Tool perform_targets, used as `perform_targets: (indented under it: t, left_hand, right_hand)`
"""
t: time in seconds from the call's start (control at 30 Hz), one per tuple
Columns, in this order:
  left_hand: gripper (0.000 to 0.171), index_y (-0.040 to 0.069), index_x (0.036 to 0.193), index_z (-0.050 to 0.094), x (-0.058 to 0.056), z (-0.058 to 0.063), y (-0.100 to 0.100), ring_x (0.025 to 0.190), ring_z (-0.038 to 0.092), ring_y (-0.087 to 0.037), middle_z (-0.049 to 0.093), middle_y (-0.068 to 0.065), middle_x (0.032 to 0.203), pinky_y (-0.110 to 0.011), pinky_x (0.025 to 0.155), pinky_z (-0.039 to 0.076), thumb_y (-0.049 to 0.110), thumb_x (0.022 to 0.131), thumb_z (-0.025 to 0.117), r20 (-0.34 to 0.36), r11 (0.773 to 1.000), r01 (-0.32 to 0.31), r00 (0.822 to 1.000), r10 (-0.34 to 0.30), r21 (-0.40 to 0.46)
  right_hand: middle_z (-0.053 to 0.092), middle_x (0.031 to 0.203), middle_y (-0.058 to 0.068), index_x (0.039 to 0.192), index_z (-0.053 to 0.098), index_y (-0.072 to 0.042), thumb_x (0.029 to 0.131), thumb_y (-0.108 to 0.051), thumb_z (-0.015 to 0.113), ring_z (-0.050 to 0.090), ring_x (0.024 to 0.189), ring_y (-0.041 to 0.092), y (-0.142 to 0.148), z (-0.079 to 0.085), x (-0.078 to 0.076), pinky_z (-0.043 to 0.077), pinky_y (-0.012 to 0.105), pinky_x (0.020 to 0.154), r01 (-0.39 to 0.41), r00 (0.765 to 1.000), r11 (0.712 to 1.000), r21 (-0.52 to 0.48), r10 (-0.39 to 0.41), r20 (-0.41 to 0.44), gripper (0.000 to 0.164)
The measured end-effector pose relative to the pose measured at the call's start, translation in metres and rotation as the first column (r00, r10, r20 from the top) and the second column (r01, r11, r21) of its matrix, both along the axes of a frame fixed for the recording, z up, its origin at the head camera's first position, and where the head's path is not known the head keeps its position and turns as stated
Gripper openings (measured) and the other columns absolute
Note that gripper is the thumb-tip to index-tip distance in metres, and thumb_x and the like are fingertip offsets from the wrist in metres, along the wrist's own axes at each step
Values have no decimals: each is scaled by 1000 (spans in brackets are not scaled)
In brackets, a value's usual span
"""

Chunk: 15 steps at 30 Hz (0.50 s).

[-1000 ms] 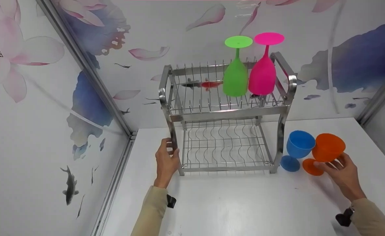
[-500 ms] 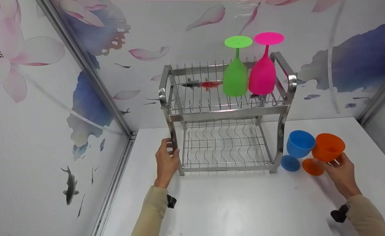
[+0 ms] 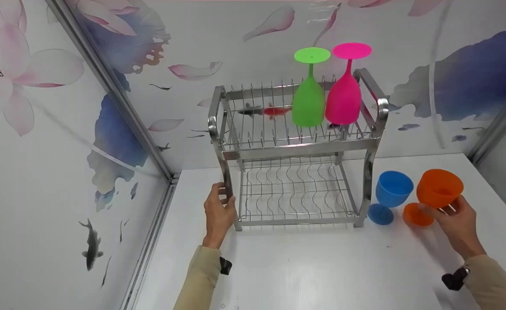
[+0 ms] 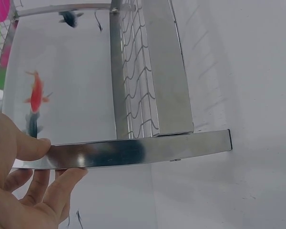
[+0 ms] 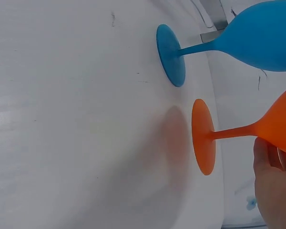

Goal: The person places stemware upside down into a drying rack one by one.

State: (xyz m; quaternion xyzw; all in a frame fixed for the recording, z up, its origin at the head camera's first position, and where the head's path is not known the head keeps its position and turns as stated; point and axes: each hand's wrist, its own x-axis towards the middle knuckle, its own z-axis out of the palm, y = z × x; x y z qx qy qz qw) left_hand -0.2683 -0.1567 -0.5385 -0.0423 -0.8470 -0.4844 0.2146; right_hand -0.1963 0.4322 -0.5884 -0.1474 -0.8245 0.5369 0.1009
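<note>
My left hand (image 3: 219, 215) grips the left front upright of a two-tier metal dish rack (image 3: 300, 148). In the left wrist view, thumb and fingers (image 4: 62, 191) pinch the flat metal leg (image 4: 181, 149) from both sides. My right hand (image 3: 457, 224) holds an orange goblet (image 3: 439, 188) upright, fingers round the lower bowl near the stem. Its shadow falls beside the foot in the right wrist view, where the bowl's top is cut off. A blue goblet (image 3: 393, 189) stands upright just left of the orange one, a narrow gap between them.
On the rack's upper tier, a green goblet (image 3: 309, 103) and a pink goblet (image 3: 344, 101) rest upside down at the right. The wavy wire lower shelf (image 3: 296, 189) sits under them. A patterned wall (image 3: 192, 34) rises behind the white table (image 3: 304, 267).
My right hand has moved the orange goblet a little to the right and up in view, apart from the blue one. The left hand keeps its grip on the rack.
</note>
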Motion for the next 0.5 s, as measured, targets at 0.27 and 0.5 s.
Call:
perform_targets:
  t: [0.27, 0.5]
  left_hand:
    - [43, 0, 138, 59, 1, -2, 2, 98, 78, -32, 69, -18, 119, -37, 83, 68, -5, 97, 71, 10, 1000, -5, 1000, 5, 28]
    - [44, -1, 139, 59, 7, -1, 2, 101, 76, -31, 68, -18, 124, -39, 87, 67, -3, 97, 72, 9, 999, -11, 1000, 10, 30]
  right_hand:
    - [50, 141, -20, 163, 38, -29, 98, -30, 80, 49, 123, -1, 3, 25, 8, 51, 8, 97, -1, 994, 1000, 12, 2, -110, 77]
    - [54, 137, -23, 161, 43, -20, 96, -10, 80, 54, 117, -13, -8, 55, 16, 47, 0, 91, -38, 960, 997, 66, 55, -274, 75]
